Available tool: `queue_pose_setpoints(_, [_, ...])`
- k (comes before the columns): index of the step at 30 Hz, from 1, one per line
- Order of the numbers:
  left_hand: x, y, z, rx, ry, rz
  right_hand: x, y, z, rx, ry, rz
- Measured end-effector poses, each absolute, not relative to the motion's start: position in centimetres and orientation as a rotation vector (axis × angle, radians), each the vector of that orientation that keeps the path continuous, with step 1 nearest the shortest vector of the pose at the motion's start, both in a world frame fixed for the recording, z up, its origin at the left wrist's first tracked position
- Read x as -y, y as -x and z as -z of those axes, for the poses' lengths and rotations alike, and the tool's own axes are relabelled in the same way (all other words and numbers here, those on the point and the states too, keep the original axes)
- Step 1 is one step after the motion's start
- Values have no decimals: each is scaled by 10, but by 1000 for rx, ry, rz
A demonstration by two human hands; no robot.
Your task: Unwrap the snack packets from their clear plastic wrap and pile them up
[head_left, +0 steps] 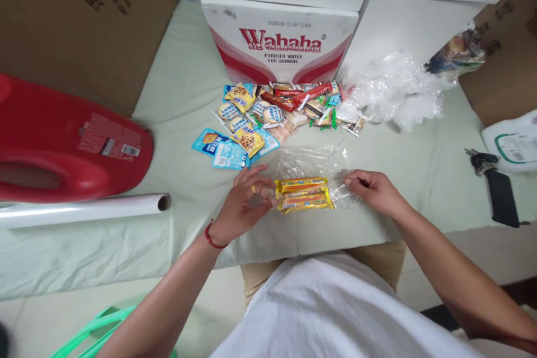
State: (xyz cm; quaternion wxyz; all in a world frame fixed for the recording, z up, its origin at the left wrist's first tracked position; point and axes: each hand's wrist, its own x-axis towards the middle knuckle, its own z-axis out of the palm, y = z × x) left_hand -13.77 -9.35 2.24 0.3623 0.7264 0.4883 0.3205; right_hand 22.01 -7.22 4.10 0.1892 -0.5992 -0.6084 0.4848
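Pinching the clear bag [314, 162] by its right edge, the right hand [371, 190] is closed narrow, with two yellow bars [304, 194] against the bag over the surface [377, 151] between both hands. The left hand [245, 201] curves beside the bars' left ends; whether it grips plastic I cannot tell.

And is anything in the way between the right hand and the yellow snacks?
Only thin clear plastic: the right hand pinches its edge, and it spreads across to the yellow snacks. I can't tell whether they lie inside it or on top. Nothing else visible stands between.
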Motion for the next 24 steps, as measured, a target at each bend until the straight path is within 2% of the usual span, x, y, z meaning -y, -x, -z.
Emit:
queue_pose_setpoints(10, [86, 145, 5, -1319, -1448, -896, 71, -224, -24, 1676, 1722, -1376])
queue_pose_setpoints(18, [89, 147, -3, -1286, -1847, -735, 66, -223, -25, 1664, 1709, -1395])
queue_pose_setpoints(24, [94, 158, 3, -1461, -1764, -815, 66, -223, -22, 1648, 1693, -1406])
